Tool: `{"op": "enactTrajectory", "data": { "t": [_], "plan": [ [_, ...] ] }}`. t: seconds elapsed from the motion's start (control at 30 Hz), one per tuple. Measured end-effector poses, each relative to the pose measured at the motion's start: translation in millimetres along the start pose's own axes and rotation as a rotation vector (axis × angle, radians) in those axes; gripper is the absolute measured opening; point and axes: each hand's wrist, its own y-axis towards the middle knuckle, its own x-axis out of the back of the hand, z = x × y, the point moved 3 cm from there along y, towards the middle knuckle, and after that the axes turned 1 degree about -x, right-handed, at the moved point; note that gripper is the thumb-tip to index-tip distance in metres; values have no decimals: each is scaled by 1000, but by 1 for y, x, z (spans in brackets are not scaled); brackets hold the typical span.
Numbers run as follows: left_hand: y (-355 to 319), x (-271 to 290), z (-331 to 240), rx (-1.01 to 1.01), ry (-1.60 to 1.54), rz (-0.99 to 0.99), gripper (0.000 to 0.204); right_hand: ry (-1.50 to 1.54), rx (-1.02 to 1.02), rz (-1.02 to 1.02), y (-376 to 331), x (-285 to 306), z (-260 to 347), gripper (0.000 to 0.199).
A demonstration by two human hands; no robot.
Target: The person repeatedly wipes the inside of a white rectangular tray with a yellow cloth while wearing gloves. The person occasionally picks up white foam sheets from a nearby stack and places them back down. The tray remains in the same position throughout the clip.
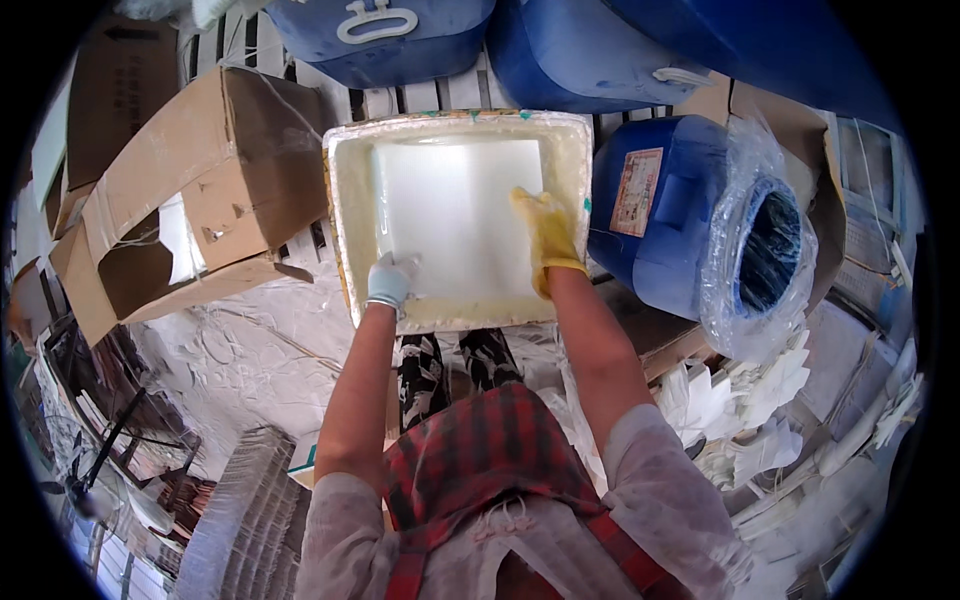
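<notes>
A smooth white sheet (455,215) lies inside a cream-coloured, thick-walled square tub (338,200) in front of me. At the sheet's near left corner is my left hand (393,278) in a pale thin glove, its fingers closed on the edge. My right hand (550,235) wears a yellow rubber glove and grips the sheet's right edge, fingertips over its top face. Parts of the fingers under the sheet are hidden. What lies beneath the sheet cannot be seen.
Blue plastic drums (385,50) stand beyond the tub. Another blue drum (660,210) lies at the right, its open end wrapped in clear plastic (730,270). An opened cardboard box (215,170) is at the left. White scraps (740,410) pile up at the lower right.
</notes>
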Motion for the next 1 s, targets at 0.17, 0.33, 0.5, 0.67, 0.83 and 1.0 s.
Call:
{"op": "enactTrajectory", "data": {
  "t": [0.17,0.33,0.5,0.67,0.83,1.0],
  "plan": [
    [14,-6,-11,59,-81,-5,28,101,17,29,28,-11,-5,37],
    [26,-6,5,86,-36,-26,29,64,39,24,46,-15,-20,35],
    [20,-12,19,94,-91,-14,30,54,36,80,44,-10,-27,38],
    [22,-10,16,52,52,-51,34,41,129,25,51,-9,-35,40],
    [37,0,15,88,204,-47,39,-74,42,-11,59,-27,-32,41],
    [-2,-2,15,-246,987,-7,34,-153,-39,56,61,-24,-35,51]
  ]
}}
